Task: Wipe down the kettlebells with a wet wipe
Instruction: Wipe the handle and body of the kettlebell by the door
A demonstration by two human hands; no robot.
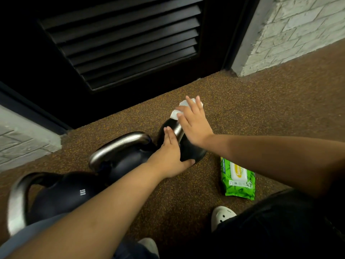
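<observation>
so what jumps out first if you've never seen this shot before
The two hands at the centre: the right hand presses a white wipe flat onto the far kettlebell, while the left hand rests on its side. Next comes the bright green wipes pack on the brown floor just right of it. A middle kettlebell and a near kettlebell line up toward the lower left.
</observation>
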